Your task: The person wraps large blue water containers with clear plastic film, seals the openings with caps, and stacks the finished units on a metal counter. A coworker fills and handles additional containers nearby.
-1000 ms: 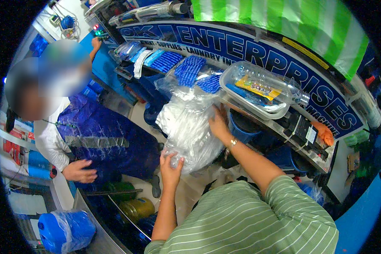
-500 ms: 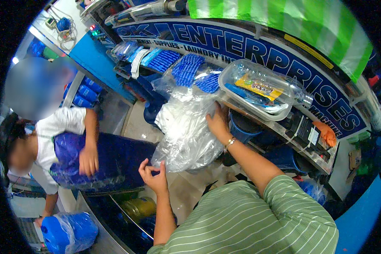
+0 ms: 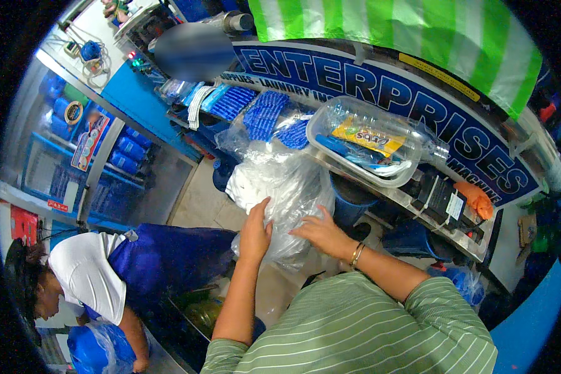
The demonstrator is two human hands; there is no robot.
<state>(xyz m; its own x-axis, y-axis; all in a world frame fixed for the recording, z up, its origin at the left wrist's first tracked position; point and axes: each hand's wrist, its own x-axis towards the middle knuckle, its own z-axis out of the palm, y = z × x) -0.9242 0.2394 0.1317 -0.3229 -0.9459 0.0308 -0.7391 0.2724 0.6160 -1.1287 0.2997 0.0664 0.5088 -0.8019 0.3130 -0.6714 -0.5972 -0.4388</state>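
A large clear plastic bag [image 3: 302, 193] with white contents hangs or stands before me, below the front of the shelf. My left hand [image 3: 255, 234] lies against its near left part, fingers stretched upward and thumb apart. My right hand [image 3: 327, 235] rests on or just over the near right part, its fingers spread. Neither hand is closed round the plastic. Blue patterned packets [image 3: 265, 115] lie at the bag's far end, partly covered by clear film.
On the shelf to the right, a clear plastic tub [image 3: 396, 177] holds a large clear bottle [image 3: 411, 134]. Beyond it are a black box [image 3: 439, 199] and an orange plastic bag [image 3: 477, 199]. At left, a co-worker [image 3: 87, 265] bends over a blue container [image 3: 93, 349].
My left hand has moved up onto the bag. My right hand has drawn nearer from the bag's far right edge, fingers spreading. The co-worker has bent down toward the blue container.
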